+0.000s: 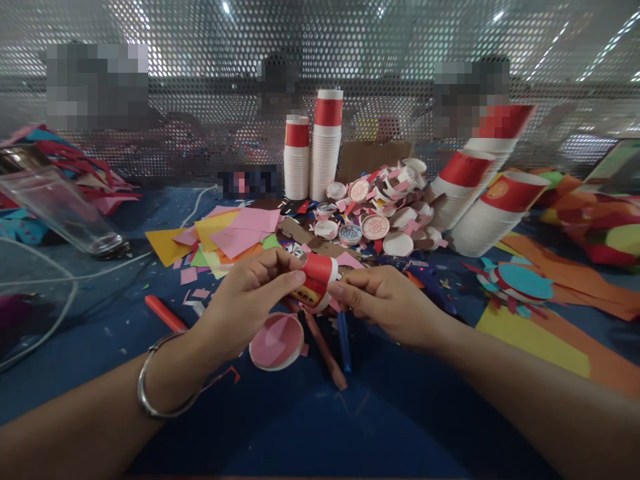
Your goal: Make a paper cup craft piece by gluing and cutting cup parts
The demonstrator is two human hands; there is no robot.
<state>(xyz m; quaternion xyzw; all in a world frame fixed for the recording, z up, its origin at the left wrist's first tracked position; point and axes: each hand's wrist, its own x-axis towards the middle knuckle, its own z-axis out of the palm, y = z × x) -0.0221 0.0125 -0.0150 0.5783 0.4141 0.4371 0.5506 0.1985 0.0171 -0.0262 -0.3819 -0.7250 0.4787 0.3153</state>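
Note:
My left hand (250,297) and my right hand (385,303) meet over the blue table (320,413) and both pinch a small cut piece of red and white paper cup (316,277). The left fingers curl around its left side. The right fingertips press on its right side. Just below the left hand lies a round cup bottom lined with pink paper (277,341). A metal bangle (160,383) sits on my left wrist.
Pencils, a red one (165,313), a brown one (325,350) and a blue one (344,340), lie under the hands. Coloured paper sheets (225,240), a heap of cut cup bottoms (380,213), cup stacks (320,150) and a glass (60,210) stand behind. A perforated metal screen closes the back.

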